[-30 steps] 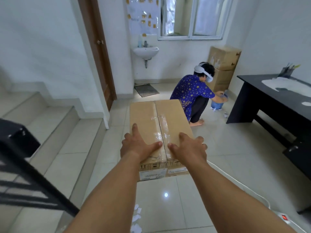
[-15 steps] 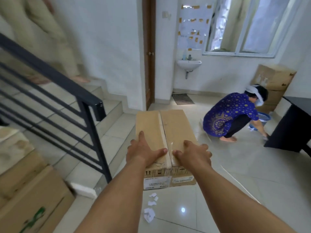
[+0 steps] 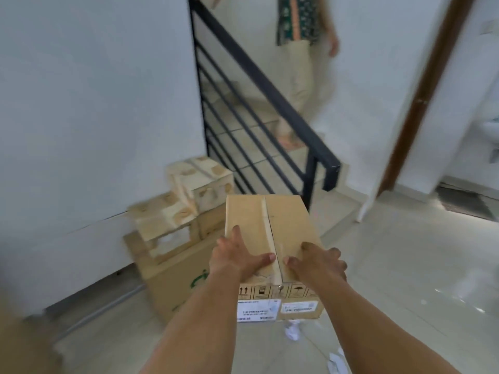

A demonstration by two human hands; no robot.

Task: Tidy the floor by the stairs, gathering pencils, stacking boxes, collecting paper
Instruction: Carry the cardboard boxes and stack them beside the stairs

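I carry a brown taped cardboard box (image 3: 270, 220) in the air at the centre of the view. My left hand (image 3: 237, 261) grips its near left part, thumb lying across the top. My right hand (image 3: 317, 264) grips the near right part the same way, thumb pointing at the tape seam. White labels show on the box's near face. Just left of it, against the wall, is a pile of boxes: a large one with a green recycling mark (image 3: 172, 279) and two pale smaller boxes (image 3: 164, 222) on top. Crumpled paper scraps (image 3: 293, 330) lie on the tiles below the carried box.
A black stair railing (image 3: 270, 85) slants down to a post just behind the box. A person (image 3: 305, 63) stands on the stairs beyond it. A brown door frame (image 3: 421, 95) rises at right, with a dark mat (image 3: 464, 201) on the floor past it.
My view has swung left, from the room with the crouching person to the stair foot. The box, still in both hands, now hangs beside the pile of boxes by the wall.
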